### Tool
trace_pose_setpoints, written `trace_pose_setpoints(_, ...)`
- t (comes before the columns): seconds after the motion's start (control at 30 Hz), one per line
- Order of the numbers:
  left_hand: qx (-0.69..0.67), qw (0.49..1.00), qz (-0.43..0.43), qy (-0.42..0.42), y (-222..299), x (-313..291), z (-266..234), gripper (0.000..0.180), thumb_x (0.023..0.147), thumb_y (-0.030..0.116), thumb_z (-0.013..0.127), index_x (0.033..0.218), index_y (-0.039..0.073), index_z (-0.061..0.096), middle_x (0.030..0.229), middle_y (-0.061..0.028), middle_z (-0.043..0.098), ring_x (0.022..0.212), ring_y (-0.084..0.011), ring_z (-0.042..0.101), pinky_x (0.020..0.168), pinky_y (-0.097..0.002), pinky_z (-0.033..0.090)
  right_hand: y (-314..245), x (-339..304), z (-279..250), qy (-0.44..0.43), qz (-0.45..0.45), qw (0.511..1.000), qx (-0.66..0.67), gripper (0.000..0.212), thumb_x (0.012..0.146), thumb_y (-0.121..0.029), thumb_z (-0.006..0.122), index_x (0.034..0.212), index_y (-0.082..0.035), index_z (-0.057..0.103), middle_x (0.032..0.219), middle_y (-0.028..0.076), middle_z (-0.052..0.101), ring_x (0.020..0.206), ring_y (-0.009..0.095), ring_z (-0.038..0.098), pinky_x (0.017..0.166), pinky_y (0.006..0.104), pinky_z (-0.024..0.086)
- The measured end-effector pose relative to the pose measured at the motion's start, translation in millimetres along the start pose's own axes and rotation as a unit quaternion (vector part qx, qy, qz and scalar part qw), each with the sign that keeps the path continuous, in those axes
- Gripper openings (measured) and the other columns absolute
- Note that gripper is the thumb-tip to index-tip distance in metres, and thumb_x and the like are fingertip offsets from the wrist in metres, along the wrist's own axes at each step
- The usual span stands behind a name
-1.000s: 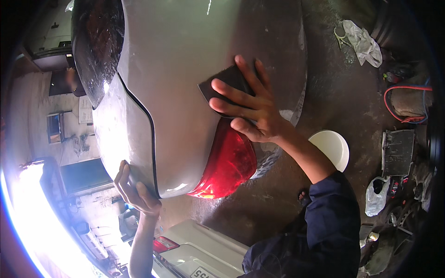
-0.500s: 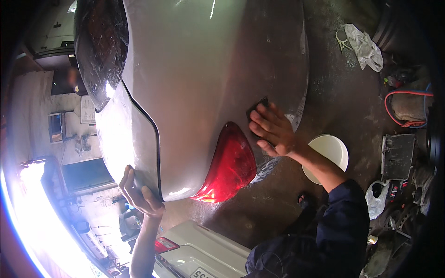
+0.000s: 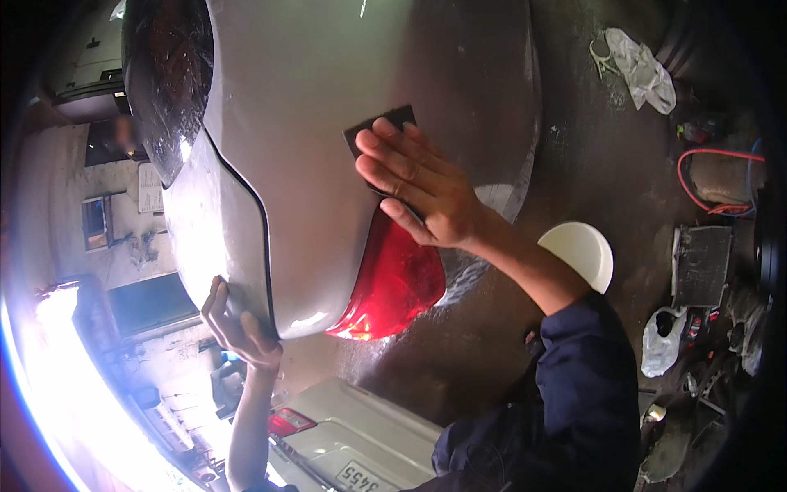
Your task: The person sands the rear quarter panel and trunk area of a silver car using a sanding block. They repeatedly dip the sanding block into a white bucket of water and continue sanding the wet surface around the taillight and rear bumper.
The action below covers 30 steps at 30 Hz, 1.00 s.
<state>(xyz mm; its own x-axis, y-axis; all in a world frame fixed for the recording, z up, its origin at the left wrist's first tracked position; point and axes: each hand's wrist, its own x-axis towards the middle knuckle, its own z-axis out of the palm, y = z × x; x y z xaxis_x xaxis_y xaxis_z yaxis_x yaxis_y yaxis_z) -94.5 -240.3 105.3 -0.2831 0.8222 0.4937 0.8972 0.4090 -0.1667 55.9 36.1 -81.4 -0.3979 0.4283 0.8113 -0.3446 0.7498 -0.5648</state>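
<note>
A dark square sheet of sandpaper lies against the grey rear side panel of a car. Pressed over it is my right hand, its fingers stretched out and holding the sheet to the paint; the palm side is hidden. Just below that hand sits the red tail light, partly covered by it. My left hand rests on the outer edge of the trunk lid, fingers extended and nothing in them. A black seam runs between lid and side panel.
A white bucket stands on the floor right of the car. Behind me is another pale car. Along the right lie a white cloth, a red hose, a dark panel and a plastic bag.
My right hand has slid the sandpaper up and to the left across the panel, from beside the tail light to above it. My left hand stays on the trunk lid.
</note>
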Motion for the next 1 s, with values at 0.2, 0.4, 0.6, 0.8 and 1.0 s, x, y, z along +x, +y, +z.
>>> trace_pose_setpoints(0.2,0.000,1.000,0.003,0.020,-0.3,0.4,4.6,0.054,0.103,0.035,0.040,0.130,-0.010,0.055,0.127,-0.0299,0.058,0.119,-0.0454,0.058,0.101,-0.0565,0.045,26.8,-138.1,6.4,-0.054,0.030,0.997,-0.052,0.063,0.102,-0.041,0.059,0.156,-0.011,0.046,0.166,0.010,0.039,0.155,0.032,0.033,0.124,0.0671,0.016)
trace_pose_setpoints(0.4,0.001,1.000,-0.007,0.017,-5.7,-1.9,5.5,0.053,0.101,0.033,0.042,0.130,-0.010,0.056,0.127,-0.0295,0.058,0.119,-0.0457,0.058,0.102,-0.0572,0.045,3.3,2.9,-0.2,-0.092,0.016,0.992,-0.087,0.064,0.109,-0.052,0.039,0.162,-0.016,0.037,0.170,0.006,0.032,0.159,0.029,0.025,0.125,0.0665,0.006)
trace_pose_setpoints(0.6,-0.004,1.000,0.007,0.024,2.3,3.2,3.0,0.055,0.102,0.035,0.042,0.129,-0.011,0.056,0.125,-0.0304,0.059,0.119,-0.0457,0.058,0.102,-0.0563,0.045,14.6,-129.1,5.3,-0.074,0.059,0.992,-0.084,0.063,0.111,-0.051,0.033,0.163,-0.016,0.035,0.170,0.009,0.032,0.160,0.031,0.022,0.125,0.0670,0.005)
trace_pose_setpoints(0.8,-0.008,1.000,0.015,0.013,-0.1,-1.0,2.2,0.058,0.103,0.039,0.042,0.129,-0.012,0.056,0.126,-0.0312,0.059,0.118,-0.0459,0.059,0.101,-0.0556,0.046,-0.7,20.7,-13.4,-0.092,0.022,0.992,-0.083,0.061,0.106,-0.042,0.050,0.160,-0.015,0.041,0.171,0.006,0.030,0.158,0.032,0.026,0.126,0.0659,0.010)
trace_pose_setpoints(1.0,-0.032,0.999,0.010,0.032,-8.7,1.2,8.4,0.058,0.103,0.039,0.044,0.130,-0.011,0.057,0.129,-0.0304,0.057,0.119,-0.0456,0.058,0.103,-0.0556,0.045,33.5,-205.9,-48.2,-0.231,0.187,0.949,-0.104,0.048,0.102,-0.025,0.062,0.148,-0.011,0.057,0.164,0.006,0.042,0.156,0.032,0.030,0.126,0.0624,0.018)
